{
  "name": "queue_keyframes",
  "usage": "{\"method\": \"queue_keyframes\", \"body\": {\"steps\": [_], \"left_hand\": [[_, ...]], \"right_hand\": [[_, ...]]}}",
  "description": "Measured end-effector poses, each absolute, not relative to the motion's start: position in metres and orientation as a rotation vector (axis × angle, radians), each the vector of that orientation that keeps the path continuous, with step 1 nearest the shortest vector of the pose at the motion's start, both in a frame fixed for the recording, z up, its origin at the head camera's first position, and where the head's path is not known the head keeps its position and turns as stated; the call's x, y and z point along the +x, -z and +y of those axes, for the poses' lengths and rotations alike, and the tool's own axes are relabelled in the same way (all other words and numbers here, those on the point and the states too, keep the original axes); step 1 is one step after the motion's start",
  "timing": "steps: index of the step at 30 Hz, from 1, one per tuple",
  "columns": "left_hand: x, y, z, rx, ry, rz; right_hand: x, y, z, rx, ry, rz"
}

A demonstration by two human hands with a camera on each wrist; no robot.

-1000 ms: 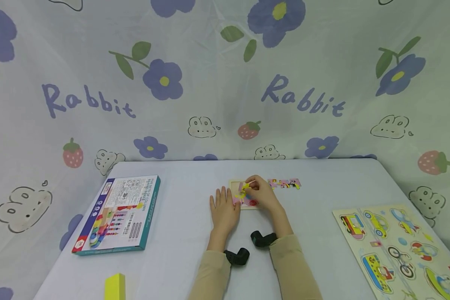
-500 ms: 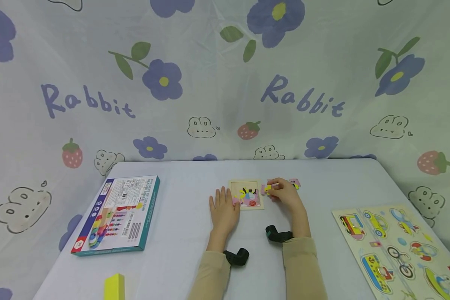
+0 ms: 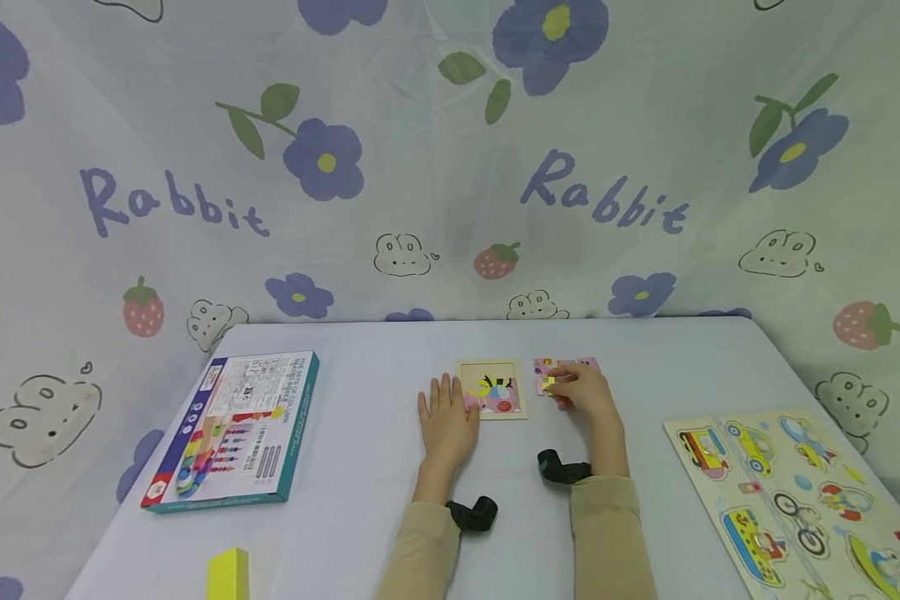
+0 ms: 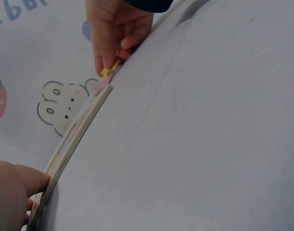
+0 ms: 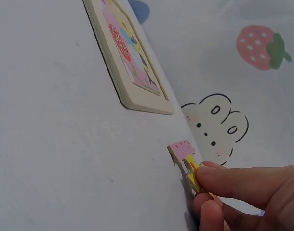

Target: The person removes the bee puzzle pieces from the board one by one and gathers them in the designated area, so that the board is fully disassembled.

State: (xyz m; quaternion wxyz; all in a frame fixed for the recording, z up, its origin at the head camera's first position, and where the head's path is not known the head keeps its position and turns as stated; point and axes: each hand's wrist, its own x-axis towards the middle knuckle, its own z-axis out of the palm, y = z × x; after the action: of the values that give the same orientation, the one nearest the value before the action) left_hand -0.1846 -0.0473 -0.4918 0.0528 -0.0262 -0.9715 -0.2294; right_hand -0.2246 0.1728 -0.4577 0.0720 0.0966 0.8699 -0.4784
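Note:
The small wooden puzzle frame (image 3: pixel 526 392) lies on the white table, with several joined pink and yellow pieces (image 5: pixel 132 53) in its lower part. My left hand (image 3: pixel 448 423) rests with straight fingers on its left edge; in the left wrist view the thumb touches the rim (image 4: pixel 79 134). To the right of the frame, my right hand (image 3: pixel 587 393) pinches a pink and yellow piece (image 5: pixel 191 163) between thumb and fingers, tilted just above the table. Other loose pieces (image 3: pixel 587 362) lie beside and behind that hand, partly hidden by it.
A flat boxed set (image 3: pixel 251 425) lies at the left, and a yellow block (image 3: pixel 228 575) stands at the front left. A large wooden board with vehicle pictures (image 3: pixel 787 492) covers the right side. Behind the table hangs a patterned cloth (image 3: pixel 435 167).
My right hand has moved from over the puzzle frame to the loose pieces at its right and now pinches one. My left hand has stayed on the frame's left edge.

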Motion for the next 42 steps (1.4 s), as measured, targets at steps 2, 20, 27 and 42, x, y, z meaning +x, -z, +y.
{"method": "queue_keyframes", "body": {"steps": [2, 20, 27, 42], "left_hand": [[-0.184, 0.491, -0.047, -0.079, 0.703, -2.954], [-0.184, 0.491, -0.048, -0.082, 0.708, -2.934], [-0.183, 0.49, -0.048, -0.079, 0.714, -2.935], [-0.184, 0.491, -0.048, -0.086, 0.721, -2.928]], "right_hand": [[-0.225, 0.457, 0.172, 0.3, 1.428, 2.619], [-0.224, 0.459, 0.169, 0.375, 1.477, 2.641], [-0.226, 0.457, 0.165, 0.297, 1.602, 2.602], [-0.231, 0.453, 0.13, 0.07, 1.67, 2.549]]}}
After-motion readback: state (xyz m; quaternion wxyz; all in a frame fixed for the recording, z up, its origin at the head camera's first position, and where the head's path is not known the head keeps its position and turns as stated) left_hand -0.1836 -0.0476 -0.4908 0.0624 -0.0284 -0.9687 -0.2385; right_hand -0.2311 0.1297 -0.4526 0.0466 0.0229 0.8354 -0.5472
